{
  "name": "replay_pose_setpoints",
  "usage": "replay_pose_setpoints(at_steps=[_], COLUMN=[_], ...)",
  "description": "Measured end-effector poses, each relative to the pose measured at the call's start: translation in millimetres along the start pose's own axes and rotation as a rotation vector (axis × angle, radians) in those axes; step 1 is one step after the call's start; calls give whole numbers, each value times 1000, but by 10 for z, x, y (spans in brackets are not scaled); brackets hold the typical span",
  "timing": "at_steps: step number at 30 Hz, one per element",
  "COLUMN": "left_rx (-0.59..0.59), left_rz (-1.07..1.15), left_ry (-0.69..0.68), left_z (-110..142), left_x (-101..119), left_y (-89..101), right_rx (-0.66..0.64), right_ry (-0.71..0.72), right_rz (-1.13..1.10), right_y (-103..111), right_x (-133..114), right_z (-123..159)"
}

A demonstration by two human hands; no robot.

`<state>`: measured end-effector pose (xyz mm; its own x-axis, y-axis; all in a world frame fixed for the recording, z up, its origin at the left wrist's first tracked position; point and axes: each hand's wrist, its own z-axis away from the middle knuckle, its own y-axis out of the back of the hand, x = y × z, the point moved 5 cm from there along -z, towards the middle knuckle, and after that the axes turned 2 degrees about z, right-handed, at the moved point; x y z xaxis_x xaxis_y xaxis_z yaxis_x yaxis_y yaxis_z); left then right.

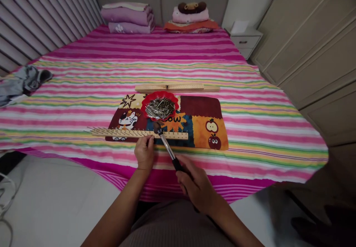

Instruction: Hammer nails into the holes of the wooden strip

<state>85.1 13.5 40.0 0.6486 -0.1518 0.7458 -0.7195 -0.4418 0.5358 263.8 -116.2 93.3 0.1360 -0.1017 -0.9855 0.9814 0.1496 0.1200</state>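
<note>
My right hand is wrapped round the black grip of a hammer, whose dark head is over the wooden strip. Many nails stand in a row along the strip's left and middle part, several of them leaning. My left hand is closed at the strip's near edge, fingertips pinched just left of the hammer head; what they pinch is too small to make out. Beyond the strip, a red scalloped bowl holds a heap of loose nails. Strip and bowl rest on a colourful patchwork-print mat.
More wooden strips lie behind the mat on the striped bedspread. Folded purple bedding and a pink and orange stack are at the far end. Grey clothing lies left; a white nightstand stands far right.
</note>
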Motion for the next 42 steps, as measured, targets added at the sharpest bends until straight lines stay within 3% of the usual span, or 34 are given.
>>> replay_pose_setpoints(at_steps=[5, 12, 24, 28, 33, 38, 42], left_rx=[-23, -63, -85, -62, -68, -91, -88], left_rz=[-8, -37, -5, 30, 59, 47, -39], left_ry=[-55, 15, 43, 11, 9, -8, -148], left_z=[16, 18, 10, -15, -15, -52, -410], left_x=[21, 7, -7, -2, -52, -29, 195], left_y=[-31, -55, -47, -39, -15, 220, 409], right_rx=[-4, -31, 20, 266, 672, 771, 732], right_ry=[-1, -107, 8, 145, 99, -99, -169], right_rz=[67, -32, 66, 210, 551, 844, 957], right_y=[-113, -178, -132, 219, 984, 1581, 1705], right_x=[-1, -46, -147, -203, 49, 491, 743], right_z=[-120, -145, -89, -55, -215, -385, -377])
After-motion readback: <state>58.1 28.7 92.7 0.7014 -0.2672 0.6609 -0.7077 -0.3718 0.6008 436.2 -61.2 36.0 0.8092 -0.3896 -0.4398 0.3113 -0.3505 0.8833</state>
